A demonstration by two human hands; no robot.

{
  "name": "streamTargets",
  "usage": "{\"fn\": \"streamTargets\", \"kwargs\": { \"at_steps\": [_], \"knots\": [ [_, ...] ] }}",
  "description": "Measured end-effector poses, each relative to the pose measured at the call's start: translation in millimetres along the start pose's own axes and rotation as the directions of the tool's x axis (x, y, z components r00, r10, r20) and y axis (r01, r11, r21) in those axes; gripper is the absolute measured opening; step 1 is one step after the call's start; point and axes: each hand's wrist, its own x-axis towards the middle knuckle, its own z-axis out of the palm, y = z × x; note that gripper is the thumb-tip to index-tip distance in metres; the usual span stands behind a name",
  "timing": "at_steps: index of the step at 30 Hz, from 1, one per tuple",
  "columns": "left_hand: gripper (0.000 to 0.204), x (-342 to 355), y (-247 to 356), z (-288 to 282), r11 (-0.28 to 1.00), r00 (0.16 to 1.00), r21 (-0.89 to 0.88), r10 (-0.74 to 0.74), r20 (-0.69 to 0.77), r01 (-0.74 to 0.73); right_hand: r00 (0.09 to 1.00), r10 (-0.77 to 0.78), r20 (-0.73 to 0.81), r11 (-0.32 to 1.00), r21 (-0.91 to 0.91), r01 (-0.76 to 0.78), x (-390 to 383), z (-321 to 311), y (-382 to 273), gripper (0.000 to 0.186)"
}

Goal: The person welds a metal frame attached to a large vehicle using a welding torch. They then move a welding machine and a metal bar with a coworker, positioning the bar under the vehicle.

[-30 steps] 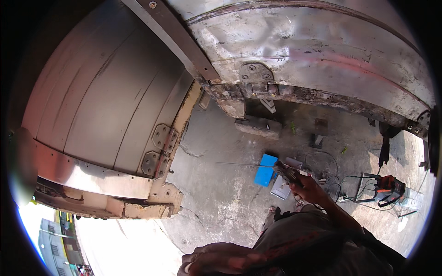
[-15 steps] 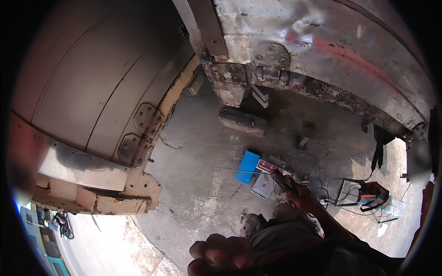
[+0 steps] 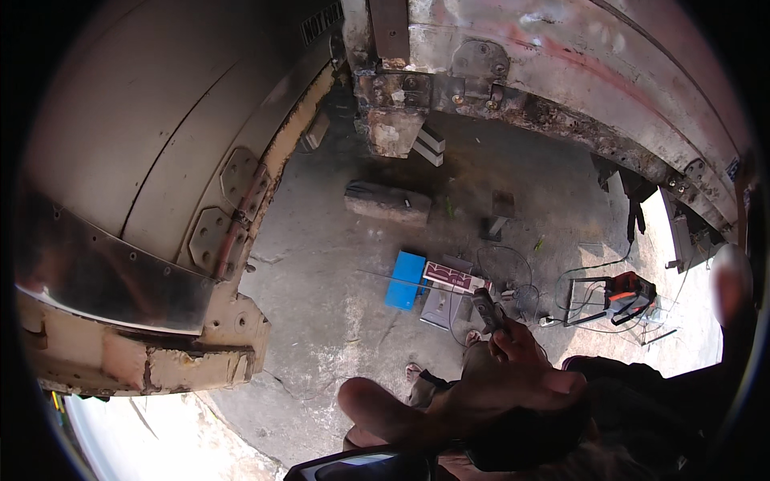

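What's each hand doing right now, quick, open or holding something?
Left hand: can't tell open or closed; it's blurry and very close up.
Right hand: closed, holding a dark tool with a thin rod.

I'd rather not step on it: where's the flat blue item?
In the head view, the flat blue item lies on the floor near centre, left of the maroon-and-white box and the right hand.

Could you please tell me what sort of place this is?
Likely a welding or metal-repair area: a large hinged panel, an orange-black machine, and a holder bearing a thin rod.
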Motion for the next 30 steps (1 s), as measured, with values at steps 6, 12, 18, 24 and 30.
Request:
{"fn": "streamTargets", "kwargs": {
  "at_steps": [6, 12, 18, 24, 30],
  "knots": [
    [0.049, 13.1, -6.5, 4.7, 0.985, 0.999, -0.171, 0.031, 0.035, -0.025, 0.927, -0.251, -0.279, 0.96, -0.196, 0.201, -12.7, 25.7, 50.1, 0.042],
    [0.05, 17.6, -8.6, 14.6, 0.975, 0.998, -0.22, 0.033, 0.044, -0.023, 0.997, -0.015, -0.075, 0.993, -0.114, 0.006, -27.4, 30.7, -9.5, 0.045],
    [0.049, 2.8, 14.1, 19.5, 0.99, 0.998, -0.131, 0.049, 0.05, -0.042, 0.998, -0.064, -0.006, 0.984, -0.165, 0.062, -17.8, 39.8, -12.5, 0.045],
    [0.048, -1.4, 16.5, 25.5, 0.988, 0.997, -0.151, -0.003, 0.081, 0.015, 0.998, -0.049, -0.031, 0.989, -0.141, 0.044, -27.3, 41.1, -5.3, 0.044],
    [0.047, 0.5, 22.5, 27.1, 0.988, 0.995, -0.149, -0.026, 0.093, 0.04, 0.996, -0.064, -0.064, 0.986, -0.16, 0.054, -35.0, 44.5, -10.4, 0.043]
  ]
}}
